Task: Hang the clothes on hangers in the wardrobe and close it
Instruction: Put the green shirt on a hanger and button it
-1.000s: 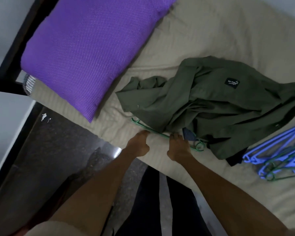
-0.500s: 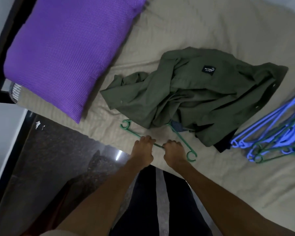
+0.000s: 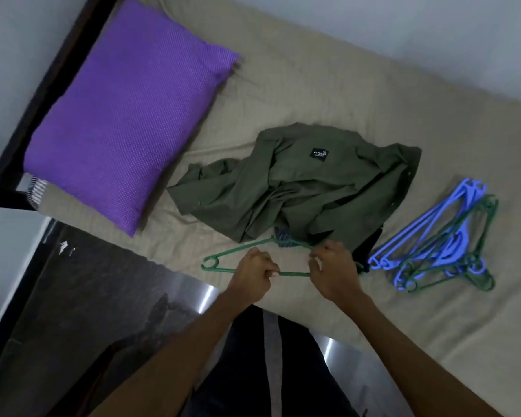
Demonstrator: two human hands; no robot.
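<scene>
Now, working left to right across the bed [image 3: 328,94]. The purple pillow [image 3: 118,127] is lying at the head end, well apart from everything I am handling.

Next, the green hanger [image 3: 220,255]: a second ago it was lying tucked under the edge of the olive shirt [image 3: 307,194], with only part of its frame showing. It is now coming clear of the cloth, pulled toward me at the bed's near edge, its looped end pointing left and its whole triangle showing.

My left hand [image 3: 251,276] is gripping the hanger's bottom bar, fingers curled tight round it. My right hand [image 3: 333,272] is gripping the hanger's right end, fingers likewise curled; earlier both fists were sitting closer together on the bar, and they are now spreading apart along it.

A small striped piece of cloth [image 3: 283,236] is showing just under the shirt's hem, touching the hanger's upper arm; I cannot tell what garment it belongs to.

The shirt is lying crumpled mid-bed, label up, not yet on any hanger. Something dark is peeking out beneath its right corner.

Farthest right, the pile of spare hangers [image 3: 439,245], blue and green, is lying near the shirt.

Judging from this: one hanger is freed, so threading it into the shirt's shoulders comes next. The wardrobe is not in view, and the task is barely begun.
</scene>
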